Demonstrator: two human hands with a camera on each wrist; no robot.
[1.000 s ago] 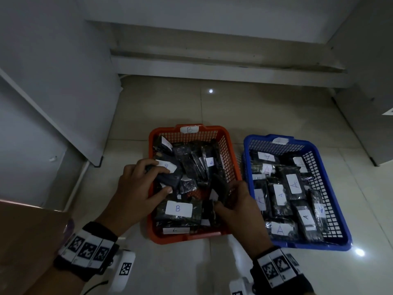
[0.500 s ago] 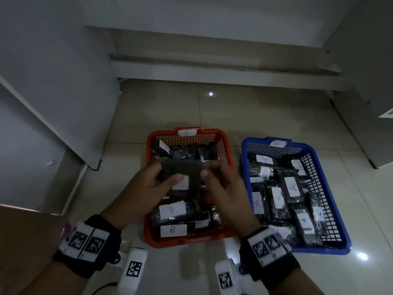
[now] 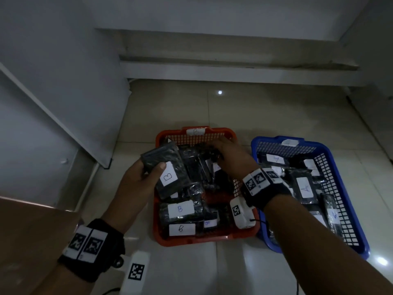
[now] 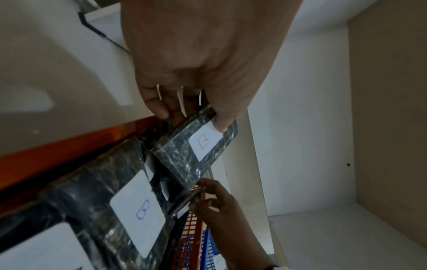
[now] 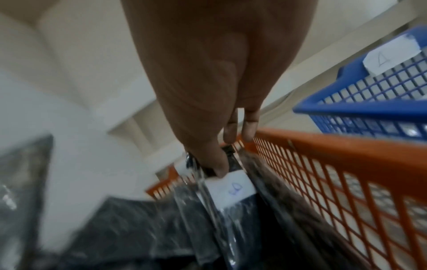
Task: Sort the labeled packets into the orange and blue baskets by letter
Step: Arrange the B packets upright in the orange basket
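My left hand grips a dark packet with a white B label above the left side of the orange basket. My right hand reaches into the far right of the orange basket and pinches the top of another upright packet with a white label. The orange basket holds several dark packets labeled B. The blue basket to the right holds several packets labeled A.
Both baskets sit on a pale tiled floor. A white cabinet panel stands at the left and a low white ledge runs behind. A brown cardboard surface lies at the lower left.
Both hands held one packet together above the orange basket; now the left hand alone keeps it and has turned its B label up, while the right hand moved to the basket's far right.
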